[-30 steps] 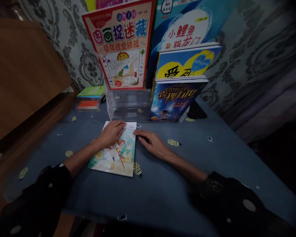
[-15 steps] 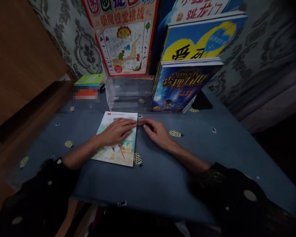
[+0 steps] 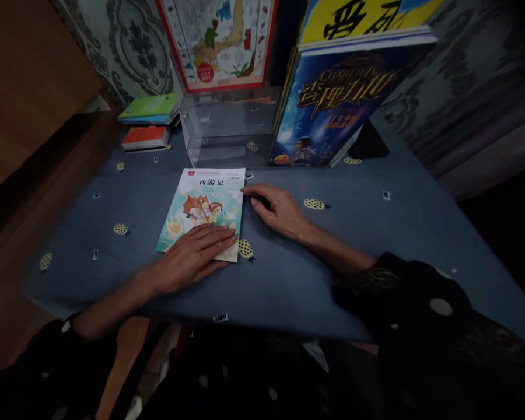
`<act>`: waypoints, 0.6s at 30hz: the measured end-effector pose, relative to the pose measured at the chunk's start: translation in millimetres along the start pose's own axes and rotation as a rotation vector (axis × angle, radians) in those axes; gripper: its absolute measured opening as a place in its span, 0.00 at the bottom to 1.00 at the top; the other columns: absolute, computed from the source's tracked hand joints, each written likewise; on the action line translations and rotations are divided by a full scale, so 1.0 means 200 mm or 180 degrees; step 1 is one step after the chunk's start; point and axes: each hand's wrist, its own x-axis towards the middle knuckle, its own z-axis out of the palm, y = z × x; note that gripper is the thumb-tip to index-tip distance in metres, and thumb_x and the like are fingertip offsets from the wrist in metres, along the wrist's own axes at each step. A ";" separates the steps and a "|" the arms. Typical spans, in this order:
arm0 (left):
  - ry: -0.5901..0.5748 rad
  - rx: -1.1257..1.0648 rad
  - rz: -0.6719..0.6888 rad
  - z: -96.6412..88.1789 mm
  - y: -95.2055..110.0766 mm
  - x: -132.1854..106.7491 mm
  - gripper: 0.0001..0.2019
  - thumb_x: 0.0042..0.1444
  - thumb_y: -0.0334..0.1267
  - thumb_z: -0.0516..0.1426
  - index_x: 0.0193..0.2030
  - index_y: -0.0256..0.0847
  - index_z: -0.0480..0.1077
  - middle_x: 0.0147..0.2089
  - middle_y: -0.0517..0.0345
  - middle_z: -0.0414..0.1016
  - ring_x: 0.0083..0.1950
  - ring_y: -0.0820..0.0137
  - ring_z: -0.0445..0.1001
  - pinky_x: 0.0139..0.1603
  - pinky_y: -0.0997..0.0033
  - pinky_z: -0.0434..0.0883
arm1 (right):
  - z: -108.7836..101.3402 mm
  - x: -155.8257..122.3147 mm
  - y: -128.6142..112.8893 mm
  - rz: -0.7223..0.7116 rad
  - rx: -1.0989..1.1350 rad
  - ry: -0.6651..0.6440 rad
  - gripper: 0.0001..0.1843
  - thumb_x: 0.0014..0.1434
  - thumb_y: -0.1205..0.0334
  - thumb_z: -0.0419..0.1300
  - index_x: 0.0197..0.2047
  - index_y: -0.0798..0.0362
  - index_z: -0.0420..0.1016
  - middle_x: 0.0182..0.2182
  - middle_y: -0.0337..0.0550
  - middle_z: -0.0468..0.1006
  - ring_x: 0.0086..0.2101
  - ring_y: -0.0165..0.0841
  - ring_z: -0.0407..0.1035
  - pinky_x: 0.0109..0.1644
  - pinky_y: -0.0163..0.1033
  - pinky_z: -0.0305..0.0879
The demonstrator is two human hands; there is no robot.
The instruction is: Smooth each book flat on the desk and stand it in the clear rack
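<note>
A thin paperback book (image 3: 201, 204) with a green and white illustrated cover lies flat on the table, its title at the far end. Across the cover's near part rests my left hand (image 3: 196, 254), palm down with the fingers stretched out. My right hand (image 3: 275, 210) is at the book's right edge, its index fingertip touching or almost touching the upper right side. The thumb and index finger of that hand are apart, with nothing between them; its other fingers are curled out of sight.
Behind the book stands a clear acrylic rack (image 3: 227, 149) holding a red-bordered picture book (image 3: 227, 81) and a dark blue book (image 3: 332, 105). Several stacked books (image 3: 146, 137) lie at the back left. A dark flat object (image 3: 367, 140) is behind the rack's right side. The blue tablecloth (image 3: 289, 280) has a pineapple print.
My left hand has slid from the top of the cover down to its lower part, uncovering the title and picture. My right hand stays by the right edge. The camera view has tilted down.
</note>
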 end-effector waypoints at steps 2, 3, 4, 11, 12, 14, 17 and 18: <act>0.0079 0.0023 -0.0011 0.02 0.00 0.00 0.24 0.70 0.42 0.52 0.70 0.47 0.58 0.67 0.51 0.69 0.68 0.62 0.67 0.68 0.48 0.66 | 0.01 -0.02 -0.02 -0.0008 -0.0009 -0.0043 0.17 0.64 0.69 0.52 0.53 0.52 0.75 0.49 0.47 0.81 0.47 0.39 0.74 0.54 0.50 0.70; 0.0120 0.0057 0.0012 0.02 0.00 0.00 0.23 0.70 0.43 0.52 0.70 0.46 0.58 0.67 0.51 0.69 0.68 0.62 0.67 0.68 0.48 0.66 | 0.01 -0.03 -0.03 -0.0016 -0.0008 -0.0066 0.17 0.64 0.69 0.52 0.53 0.52 0.75 0.48 0.47 0.81 0.47 0.39 0.74 0.53 0.49 0.70; 0.0156 0.0099 0.0043 0.03 0.00 0.00 0.23 0.70 0.42 0.52 0.70 0.45 0.59 0.67 0.51 0.70 0.67 0.62 0.68 0.68 0.49 0.66 | 0.02 -0.04 -0.05 -0.0026 -0.0002 -0.0084 0.17 0.64 0.69 0.51 0.53 0.53 0.75 0.48 0.47 0.81 0.46 0.39 0.74 0.52 0.49 0.70; 0.0189 0.0262 0.0075 0.04 0.02 0.00 0.21 0.71 0.39 0.49 0.69 0.42 0.60 0.67 0.50 0.69 0.68 0.62 0.67 0.69 0.49 0.65 | 0.03 -0.12 -0.17 -0.0096 0.0069 -0.0094 0.16 0.65 0.70 0.51 0.50 0.52 0.76 0.41 0.45 0.79 0.41 0.36 0.72 0.48 0.44 0.70; 0.0180 0.0271 0.0073 0.04 0.02 0.00 0.20 0.72 0.39 0.49 0.68 0.42 0.61 0.67 0.49 0.70 0.68 0.62 0.67 0.69 0.50 0.65 | 0.03 -0.13 -0.18 -0.0111 0.0095 -0.0115 0.16 0.65 0.70 0.51 0.50 0.52 0.76 0.40 0.44 0.79 0.41 0.36 0.72 0.48 0.44 0.70; 0.0136 0.0275 0.0070 0.03 0.02 0.00 0.20 0.72 0.39 0.48 0.68 0.41 0.62 0.66 0.49 0.70 0.68 0.62 0.67 0.69 0.50 0.65 | 0.03 -0.15 -0.19 -0.0134 0.0150 -0.0145 0.16 0.66 0.70 0.50 0.50 0.52 0.77 0.40 0.45 0.79 0.40 0.36 0.71 0.48 0.44 0.70; 0.0102 0.0255 0.0042 0.03 0.02 0.00 0.20 0.71 0.38 0.48 0.68 0.42 0.61 0.66 0.49 0.70 0.68 0.61 0.67 0.69 0.49 0.65 | 0.03 -0.16 -0.19 -0.0142 0.0199 -0.0178 0.16 0.66 0.69 0.50 0.50 0.52 0.77 0.39 0.45 0.79 0.40 0.36 0.71 0.48 0.44 0.70; 0.0118 0.0248 0.0047 0.03 0.03 0.00 0.21 0.71 0.37 0.49 0.69 0.43 0.61 0.66 0.49 0.70 0.68 0.62 0.67 0.69 0.49 0.65 | 0.03 -0.16 -0.20 -0.0129 0.0202 -0.0181 0.16 0.66 0.69 0.51 0.50 0.52 0.77 0.39 0.45 0.79 0.41 0.36 0.71 0.48 0.45 0.70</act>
